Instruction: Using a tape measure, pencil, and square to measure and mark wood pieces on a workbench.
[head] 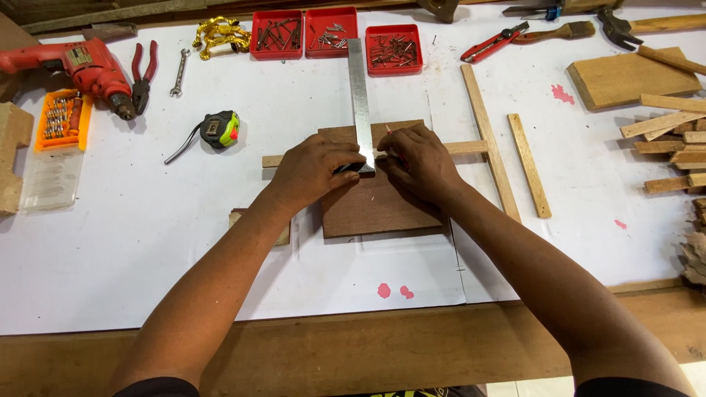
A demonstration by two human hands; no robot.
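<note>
While the left hand [312, 170] presses flat on the stock of a metal try square [359, 103], the right hand [418, 163], fingers pinched around a pencil [387, 129], sits against the blade. Both rest on a thin wooden strip [463, 147] laid over a brown board [375, 202], mid-tabletop [147, 242]. Marking step, apparently; a clean line calls for the square held firm.
</note>
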